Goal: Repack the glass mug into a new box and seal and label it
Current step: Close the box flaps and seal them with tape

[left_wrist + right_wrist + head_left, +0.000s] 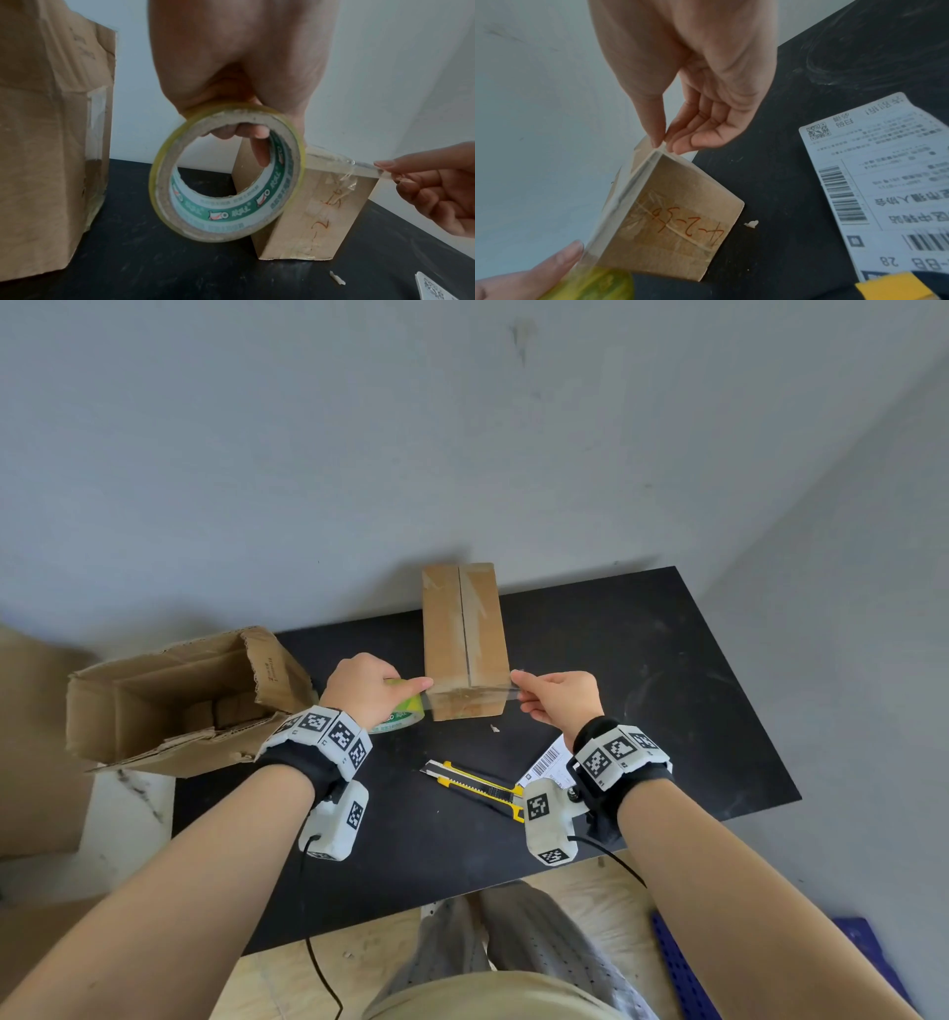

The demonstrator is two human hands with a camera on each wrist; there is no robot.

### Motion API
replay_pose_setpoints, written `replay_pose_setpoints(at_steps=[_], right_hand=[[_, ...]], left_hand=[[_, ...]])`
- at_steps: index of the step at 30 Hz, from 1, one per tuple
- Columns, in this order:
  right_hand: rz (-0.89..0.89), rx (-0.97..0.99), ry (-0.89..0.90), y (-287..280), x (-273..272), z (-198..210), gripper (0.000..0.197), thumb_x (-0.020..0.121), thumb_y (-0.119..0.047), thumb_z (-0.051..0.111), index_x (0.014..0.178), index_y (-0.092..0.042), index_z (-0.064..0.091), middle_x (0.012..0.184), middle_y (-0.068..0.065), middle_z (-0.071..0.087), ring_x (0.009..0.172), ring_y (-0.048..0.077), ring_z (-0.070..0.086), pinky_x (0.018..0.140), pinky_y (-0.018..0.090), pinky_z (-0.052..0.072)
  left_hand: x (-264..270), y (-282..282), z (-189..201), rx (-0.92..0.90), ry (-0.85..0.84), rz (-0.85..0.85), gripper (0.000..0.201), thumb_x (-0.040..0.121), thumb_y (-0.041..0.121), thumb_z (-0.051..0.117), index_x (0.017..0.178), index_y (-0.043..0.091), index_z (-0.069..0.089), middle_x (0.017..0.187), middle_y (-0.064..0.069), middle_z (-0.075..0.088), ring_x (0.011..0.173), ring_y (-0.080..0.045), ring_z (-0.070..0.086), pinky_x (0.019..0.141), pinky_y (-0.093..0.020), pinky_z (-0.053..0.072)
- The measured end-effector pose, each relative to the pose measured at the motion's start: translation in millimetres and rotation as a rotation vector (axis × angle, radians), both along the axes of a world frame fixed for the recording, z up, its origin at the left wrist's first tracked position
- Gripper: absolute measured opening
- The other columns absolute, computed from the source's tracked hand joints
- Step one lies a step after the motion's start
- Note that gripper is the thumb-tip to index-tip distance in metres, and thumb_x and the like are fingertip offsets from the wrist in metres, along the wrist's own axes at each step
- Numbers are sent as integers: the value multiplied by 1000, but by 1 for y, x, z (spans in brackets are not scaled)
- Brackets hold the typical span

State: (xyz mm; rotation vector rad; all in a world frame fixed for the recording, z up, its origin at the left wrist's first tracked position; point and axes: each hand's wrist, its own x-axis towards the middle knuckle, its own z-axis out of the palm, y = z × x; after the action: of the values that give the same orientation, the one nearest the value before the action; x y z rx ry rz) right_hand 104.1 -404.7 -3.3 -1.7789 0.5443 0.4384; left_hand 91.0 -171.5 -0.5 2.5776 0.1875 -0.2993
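A narrow closed cardboard box (464, 639) lies on the black table (642, 690), its near end marked with red handwriting (685, 229). My left hand (369, 688) grips a roll of clear tape (226, 174) at the box's left near corner, fingers through the core. My right hand (557, 701) pinches the free tape end (383, 172) at the right near corner. The clear strip (628, 186) runs taut across the box's near top edge between both hands. No glass mug is visible.
An open, empty brown carton (179, 701) lies on its side at the table's left edge. A yellow utility knife (472, 783) and a white shipping label (885, 172) lie in front of the box. A small paper scrap (337, 281) sits nearby.
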Motion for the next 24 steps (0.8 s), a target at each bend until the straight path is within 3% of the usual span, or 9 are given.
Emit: replay_pose_setpoints(at_steps=[6, 9, 12, 14, 18, 24], right_hand=[[74, -174, -19, -1, 8, -2, 28, 74, -37, 76, 66, -11, 70, 65, 3, 70, 58, 9, 63, 69, 26, 57], [80, -303, -52, -9, 12, 5, 30, 75, -41, 73, 59, -17, 66, 58, 1, 67, 56, 8, 60, 64, 24, 50], [109, -383, -53, -19, 15, 13, 30, 78, -42, 71, 62, -17, 68, 57, 1, 66, 56, 7, 60, 54, 19, 42], [127, -421, -37, -21, 17, 15, 32, 77, -44, 70, 66, -14, 71, 57, 1, 66, 57, 9, 61, 55, 21, 45], [149, -508, -30, -16, 20, 13, 42, 71, -52, 71, 76, -10, 70, 69, 4, 69, 65, 17, 66, 60, 28, 54], [242, -679, -49, -10, 17, 16, 48, 74, -54, 68, 82, -7, 67, 85, 8, 69, 70, 23, 65, 67, 36, 57]], left_hand=[[2, -4, -4, -48, 49, 33, 65, 76, 59, 64, 47, 2, 56, 45, -7, 40, 47, -21, 41, 54, -33, 36], [-1, -20, -5, -97, 85, 64, 63, 76, 59, 65, 48, 3, 56, 47, -8, 43, 49, -21, 45, 58, -34, 41], [-5, -36, -6, -123, 98, 99, 62, 77, 59, 64, 49, 4, 56, 46, -7, 42, 49, -20, 45, 53, -29, 37], [-5, -40, -5, -116, 104, 135, 62, 76, 59, 65, 47, 6, 51, 44, -5, 39, 47, -20, 44, 48, -27, 33], [-6, -40, 1, -84, 129, 155, 64, 75, 60, 65, 40, 12, 40, 42, -2, 36, 45, -19, 42, 46, -27, 31], [-6, -44, 8, -49, 161, 155, 63, 76, 61, 63, 42, 13, 42, 43, -1, 38, 45, -16, 43, 45, -25, 29]])
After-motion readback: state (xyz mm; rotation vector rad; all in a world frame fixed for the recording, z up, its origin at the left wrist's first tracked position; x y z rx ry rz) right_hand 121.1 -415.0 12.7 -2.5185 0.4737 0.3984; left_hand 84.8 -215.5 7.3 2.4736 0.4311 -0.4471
